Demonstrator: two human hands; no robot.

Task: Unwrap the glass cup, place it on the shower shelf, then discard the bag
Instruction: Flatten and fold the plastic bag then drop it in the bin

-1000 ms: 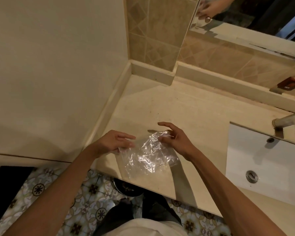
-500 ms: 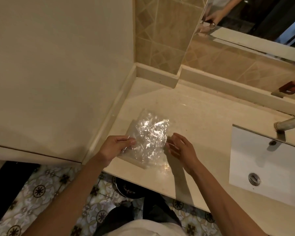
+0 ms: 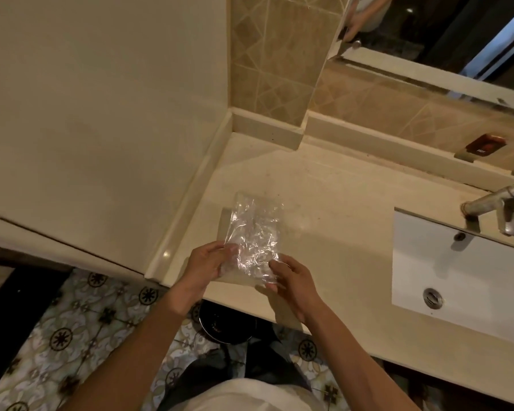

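The clear plastic bag (image 3: pixel 254 241) was held over the front part of the beige counter (image 3: pixel 333 203), and its long axis ran from the person away toward the back wall, with the far short edge pointing to the corner. The left hand (image 3: pixel 207 264) pinched the near left corner of it and the right hand (image 3: pixel 291 278) gripped the near right corner, so both hands were closed on the bag, close together. The white sink (image 3: pixel 469 280) lay well apart on the right, under the metal tap (image 3: pixel 493 203).
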